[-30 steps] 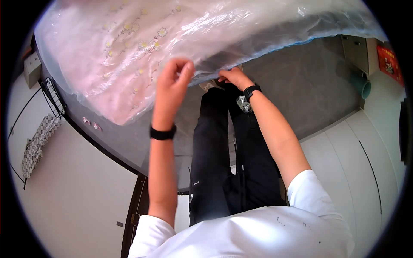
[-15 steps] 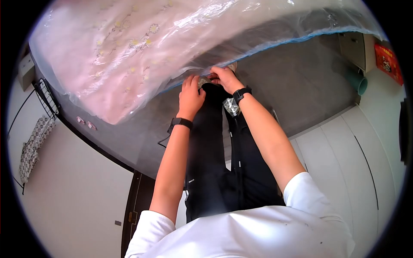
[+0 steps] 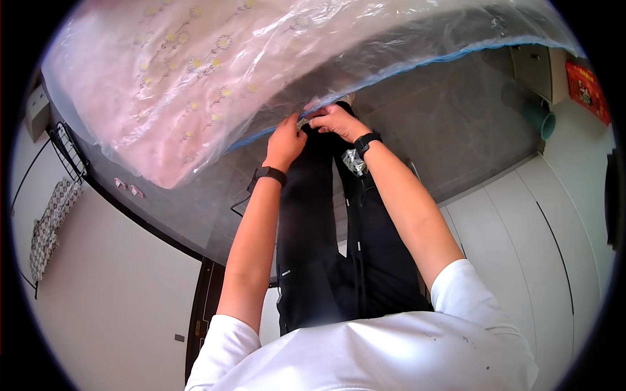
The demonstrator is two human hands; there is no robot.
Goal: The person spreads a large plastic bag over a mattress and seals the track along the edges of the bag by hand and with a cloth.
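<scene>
A large clear plastic storage bag (image 3: 424,39) spreads across the top of my view. Inside it lies pink bedding (image 3: 150,111) printed with small yellow and white flowers. A blue zip strip (image 3: 417,64) runs along the bag's near edge. My left hand (image 3: 285,143) is closed at this strip, its fingertips pinching the edge. Just to its right, my right hand (image 3: 337,122) pinches the same strip with thumb and fingers. The two hands are almost touching, and part of the strip between them is hidden by the fingers.
Crinkled silvery material (image 3: 354,162) lies by my right leg. To the right are a green bin (image 3: 542,122), a red box (image 3: 587,91) and white cabinet fronts (image 3: 508,221). Small pink slippers (image 3: 128,188) and a wire rack (image 3: 68,146) are on the left.
My left hand has moved closer to the right hand, and its fingers have closed on the strip. The strip by my hands has shifted slightly left.
</scene>
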